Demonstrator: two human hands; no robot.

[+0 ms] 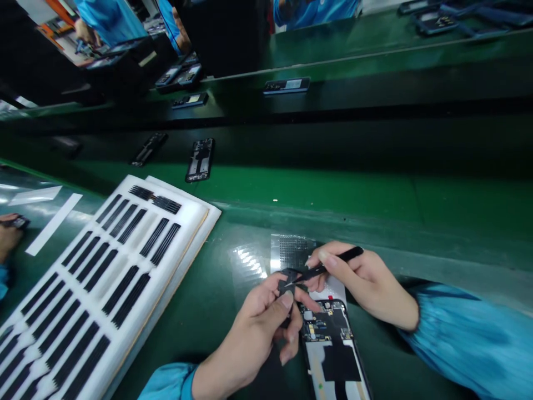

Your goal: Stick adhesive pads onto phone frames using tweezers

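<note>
Between the thumb and fingers of my left hand (266, 328) is a small black part (287, 282). My right hand (358, 278) grips black tweezers (328, 265), whose tips meet the black part. Just below the hands lies an opened phone (333, 355) with its circuit board showing at the top and a black patch over its lower half. A sheet with a dark dotted grid (291, 250) lies behind my hands, and a clear sheet with shiny strips (250, 264) is left of it.
White foam trays (166, 264) with rows of black strips stand at the left. Opened phones (200, 160) lie on the green surface beyond, others on the ledge (287, 85). A person's hand (9, 236) shows at the far left; people in blue work behind.
</note>
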